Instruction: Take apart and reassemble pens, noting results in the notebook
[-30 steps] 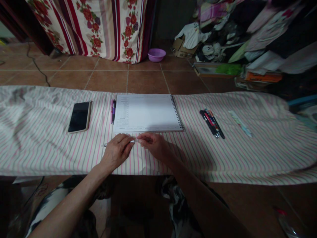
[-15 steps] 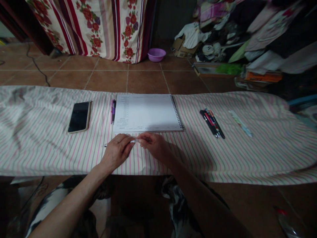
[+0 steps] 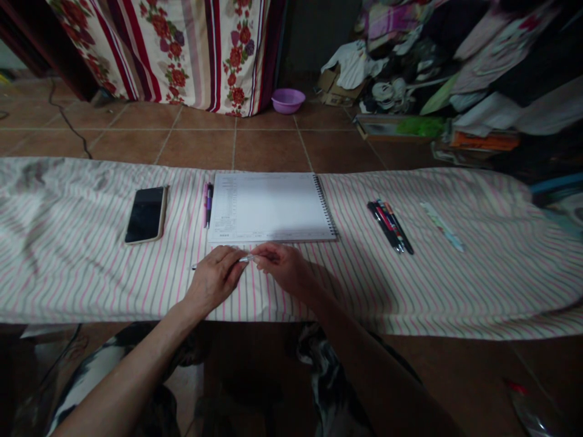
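Both my hands rest on a striped cloth point(image 3: 455, 285) just in front of a spiral notebook point(image 3: 268, 206). My left hand point(image 3: 214, 279) and my right hand point(image 3: 285, 267) are closed on the two ends of one thin pen point(image 3: 246, 259), which lies level between them; its tip pokes out to the left of my left hand. A purple pen point(image 3: 207, 203) lies along the notebook's left edge. A dark phone point(image 3: 146, 213) lies further left, face up.
Several pens point(image 3: 390, 226) lie in a bunch right of the notebook, with a pale ruler-like strip point(image 3: 441, 226) beyond them. Past the cloth are a tiled floor, a flowered drape point(image 3: 182, 48), a purple bowl point(image 3: 288, 100) and a heap of clothes and boxes point(image 3: 410, 67).
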A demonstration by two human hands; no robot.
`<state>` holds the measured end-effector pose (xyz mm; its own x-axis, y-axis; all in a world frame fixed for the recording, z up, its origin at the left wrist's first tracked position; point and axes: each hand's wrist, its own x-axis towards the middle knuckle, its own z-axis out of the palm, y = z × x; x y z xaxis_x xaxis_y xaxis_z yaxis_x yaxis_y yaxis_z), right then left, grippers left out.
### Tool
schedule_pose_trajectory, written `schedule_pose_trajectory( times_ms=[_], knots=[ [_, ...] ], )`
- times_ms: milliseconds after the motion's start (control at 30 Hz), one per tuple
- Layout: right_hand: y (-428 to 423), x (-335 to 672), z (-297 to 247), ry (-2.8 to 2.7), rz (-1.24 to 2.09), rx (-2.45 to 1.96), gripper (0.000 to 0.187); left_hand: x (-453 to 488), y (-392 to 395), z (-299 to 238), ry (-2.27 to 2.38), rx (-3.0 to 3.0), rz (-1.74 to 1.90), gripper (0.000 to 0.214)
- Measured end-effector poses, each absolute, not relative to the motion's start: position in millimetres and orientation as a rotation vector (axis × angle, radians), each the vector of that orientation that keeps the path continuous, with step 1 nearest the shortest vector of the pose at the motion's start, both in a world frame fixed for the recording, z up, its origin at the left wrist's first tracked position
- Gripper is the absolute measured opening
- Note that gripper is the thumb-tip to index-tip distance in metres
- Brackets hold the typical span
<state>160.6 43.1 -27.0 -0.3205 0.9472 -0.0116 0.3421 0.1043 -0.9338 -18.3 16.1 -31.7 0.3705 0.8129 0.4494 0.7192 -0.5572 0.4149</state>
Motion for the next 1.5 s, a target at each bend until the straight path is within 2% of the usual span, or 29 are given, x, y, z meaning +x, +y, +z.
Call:
schedule_pose_trajectory(
  times_ms=[733,1067,1500],
  knots=[
    [40,161,-17,-1.896,1.089,-1.288,0.014,-18,16,-32,1.390,2.446,0.956,0.017],
    [44,161,-28,-1.774,1.228,-1.199,0.012,-19,16,-33,1.400,2.442,0.953,0.017],
    [42,161,-19,-1.909,1.123,-1.262,0.014,-19,16,-31,1.377,2.455,0.967,0.017]
  ],
)
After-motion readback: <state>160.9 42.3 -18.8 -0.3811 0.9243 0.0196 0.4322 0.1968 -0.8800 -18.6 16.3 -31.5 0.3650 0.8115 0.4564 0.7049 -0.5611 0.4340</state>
